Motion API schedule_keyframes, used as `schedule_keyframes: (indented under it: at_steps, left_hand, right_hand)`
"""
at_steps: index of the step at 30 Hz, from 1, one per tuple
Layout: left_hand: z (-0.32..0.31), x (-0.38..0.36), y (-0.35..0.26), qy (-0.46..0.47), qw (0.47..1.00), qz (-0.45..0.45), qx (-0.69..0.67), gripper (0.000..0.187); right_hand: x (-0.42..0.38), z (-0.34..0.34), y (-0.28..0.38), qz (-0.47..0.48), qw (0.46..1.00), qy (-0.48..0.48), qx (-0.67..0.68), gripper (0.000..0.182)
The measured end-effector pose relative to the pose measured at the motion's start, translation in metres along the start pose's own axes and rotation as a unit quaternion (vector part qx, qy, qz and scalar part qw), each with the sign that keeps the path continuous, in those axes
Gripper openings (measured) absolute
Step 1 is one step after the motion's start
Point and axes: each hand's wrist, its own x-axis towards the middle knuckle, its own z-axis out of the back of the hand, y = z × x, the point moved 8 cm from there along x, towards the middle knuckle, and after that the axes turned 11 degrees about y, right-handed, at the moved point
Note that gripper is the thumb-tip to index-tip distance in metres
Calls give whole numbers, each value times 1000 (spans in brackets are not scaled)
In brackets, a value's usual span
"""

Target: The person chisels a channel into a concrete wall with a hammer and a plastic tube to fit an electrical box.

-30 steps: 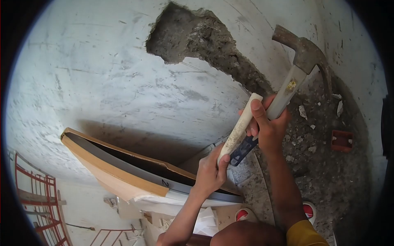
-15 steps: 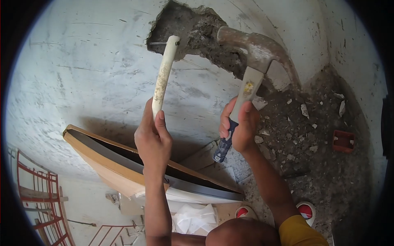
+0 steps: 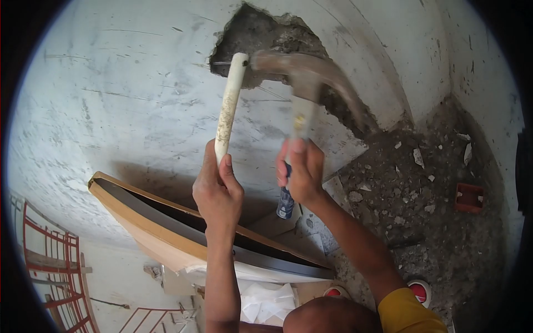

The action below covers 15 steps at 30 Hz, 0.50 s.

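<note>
My left hand (image 3: 218,186) is wrapped round the lower end of a pale, dirt-marked rod (image 3: 227,111). A thin metal piece (image 3: 221,64) passes from the rod's top toward the broken hollow (image 3: 266,39) in the white wall. My right hand (image 3: 302,169) grips a claw hammer (image 3: 302,108) by its pale and dark blue handle. The hammer, blurred by motion, has its striking face close beside the rod's top; whether they touch I cannot tell.
A long open cardboard box (image 3: 150,213) leans below my left hand. Rubble (image 3: 400,205) covers the floor at right, with a small red box (image 3: 469,198) on it. Red metal frames (image 3: 53,261) stand at lower left; white plastic (image 3: 266,302) lies at the bottom.
The hammer and my right hand have swung left, bringing the hammer's head from well right of the rod to close beside its top. My left hand and the rod appear slightly farther right.
</note>
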Motion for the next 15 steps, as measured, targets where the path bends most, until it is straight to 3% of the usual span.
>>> schedule_keyframes:
  at_steps: [2, 3, 5, 6, 7, 9, 11, 13, 15]
  left_hand:
    - [-3, 2, 4, -4, 1000, -6, -3, 31]
    - [-4, 2, 5, -7, 1000, -9, -3, 30]
    - [-3, 2, 7, -9, 1000, -7, -16, 31]
    - [-4, 2, 5, -9, 999, -14, -27, 31]
    - [-5, 3, 4, -8, 999, -12, -31, 31]
    - [-6, 10, 11, 15, 997, 34, -74, 32]
    - [-10, 8, 17, 4, 992, 44, -116, 34]
    - [-13, 8, 18, 3, 988, 41, -149, 34]
    - [-18, 4, 24, 20, 982, 73, -174, 35]
  right_hand:
    - [-15, -1, 18, 121, 992, -24, 39, 51]
    - [-10, -7, 15, 121, 992, -21, 36, 51]
    - [-9, -6, 13, 211, 971, -73, 91, 45]
    - [6, -6, 1, 85, 994, 29, -69, 40]
    - [9, -1, 6, 82, 994, 29, -73, 40]
    - [15, 4, 4, -48, 995, 10, -91, 40]
    - [7, -1, 20, -18, 999, 6, -51, 42]
    - [-1, 0, 51, 203, 979, -21, 15, 44]
    - [9, 1, 43, 183, 981, -37, 48, 45]
